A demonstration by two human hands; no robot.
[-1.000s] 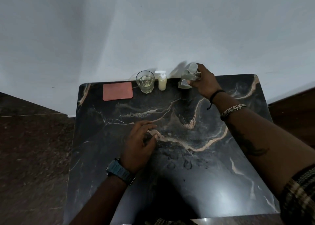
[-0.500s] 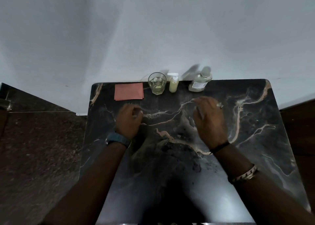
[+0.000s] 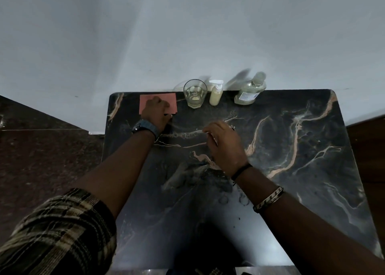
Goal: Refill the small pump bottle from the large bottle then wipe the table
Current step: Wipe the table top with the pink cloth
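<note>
A small pump bottle [image 3: 216, 95] of creamy liquid stands at the table's back edge. To its right is the large clear bottle [image 3: 249, 93], capped and upright. A pink cloth [image 3: 172, 101] lies flat at the back left. My left hand [image 3: 156, 112] lies on it with fingers curled, the thumb at the cloth's near edge. Over the middle of the dark marble table [image 3: 291, 170] my right hand [image 3: 225, 145] hangs with loosely curled fingers and holds nothing.
A glass tumbler [image 3: 195, 96] with a little pale liquid stands between the cloth and the pump bottle. Faint ring marks and smears show on the table near my right wrist. A grey wall rises right behind the table; dark floor lies to the left.
My right hand let go of the large bottle at the back and drew back to the table's middle. My left hand moved from the centre up onto the pink cloth.
</note>
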